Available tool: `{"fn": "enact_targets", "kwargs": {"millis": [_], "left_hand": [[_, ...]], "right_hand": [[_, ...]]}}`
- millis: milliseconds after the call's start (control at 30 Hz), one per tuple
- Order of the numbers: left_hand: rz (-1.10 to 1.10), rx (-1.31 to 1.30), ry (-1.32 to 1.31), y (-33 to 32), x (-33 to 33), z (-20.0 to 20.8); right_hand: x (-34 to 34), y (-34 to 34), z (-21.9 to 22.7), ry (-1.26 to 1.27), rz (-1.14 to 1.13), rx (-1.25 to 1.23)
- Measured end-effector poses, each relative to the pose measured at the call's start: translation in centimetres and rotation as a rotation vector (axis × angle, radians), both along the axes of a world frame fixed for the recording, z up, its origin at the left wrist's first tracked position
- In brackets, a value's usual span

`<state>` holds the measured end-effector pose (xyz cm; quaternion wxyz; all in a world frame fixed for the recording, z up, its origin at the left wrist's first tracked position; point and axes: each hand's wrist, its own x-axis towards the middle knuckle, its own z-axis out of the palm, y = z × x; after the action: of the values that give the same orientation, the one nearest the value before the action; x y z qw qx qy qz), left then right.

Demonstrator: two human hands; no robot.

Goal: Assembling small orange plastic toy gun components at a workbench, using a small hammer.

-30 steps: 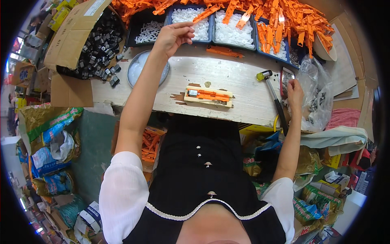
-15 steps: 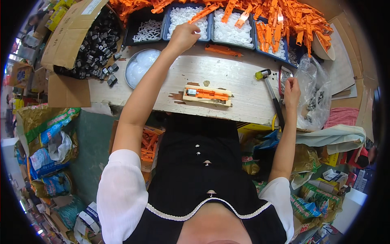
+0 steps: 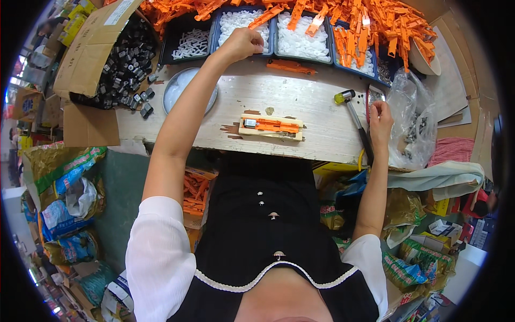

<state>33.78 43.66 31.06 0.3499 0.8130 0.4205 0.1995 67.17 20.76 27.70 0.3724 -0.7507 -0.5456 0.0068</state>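
My left hand [image 3: 241, 44] reaches over the front of a blue bin [image 3: 230, 53] filled with small white plastic parts [image 3: 238, 21]. Its fingers are bent together, and what they pinch, if anything, is hidden. On the right, my right hand [image 3: 381, 122] is at a small red-edged tray [image 3: 376, 94] beside a clear plastic bag [image 3: 410, 102]. Those fingers are drawn together too; anything in them is too small to name. Between the hands, a wooden fixture [image 3: 257, 133] holds an orange plastic housing [image 3: 279, 126] with a small silver motor [image 3: 250, 123] at its left end.
A yellow-headed hammer [image 3: 346, 96] lies left of my right hand. A round dish [image 3: 174, 94] sits partly behind my left forearm. Orange housings [image 3: 391, 27] are heaped along the back. A carton [image 3: 80, 53] spills black-and-silver motors [image 3: 126, 67] at the left. Another white-parts bin [image 3: 303, 37] stands in the row.
My left hand has shifted slightly left over the white parts, with its fingers curled further in. My right hand stays by the small tray, a little lower in its pose.
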Motion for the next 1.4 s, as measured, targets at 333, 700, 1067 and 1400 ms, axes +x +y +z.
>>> {"fn": "enact_targets", "kwargs": {"millis": [333, 700, 1067, 1400], "left_hand": [[0.097, -0.413, -0.78, -7.4, -2.7, 0.1], [0.108, -0.674, -0.943, -19.2, -2.3, -2.4], [0.103, -0.682, -0.929, -19.8, -2.4, -2.7], [0.155, -0.639, -0.953, -20.2, -2.7, -3.6]], "right_hand": [[-6.2, -0.4, 2.5, 0.696, 0.236, 0.131], [-18.5, 0.0, 3.0, 0.989, 0.686, -0.221], [-19.5, 0.0, 2.1, 0.997, 0.673, -0.231], [-20.0, 0.4, 1.2, 0.768, 0.706, -0.148]]}}
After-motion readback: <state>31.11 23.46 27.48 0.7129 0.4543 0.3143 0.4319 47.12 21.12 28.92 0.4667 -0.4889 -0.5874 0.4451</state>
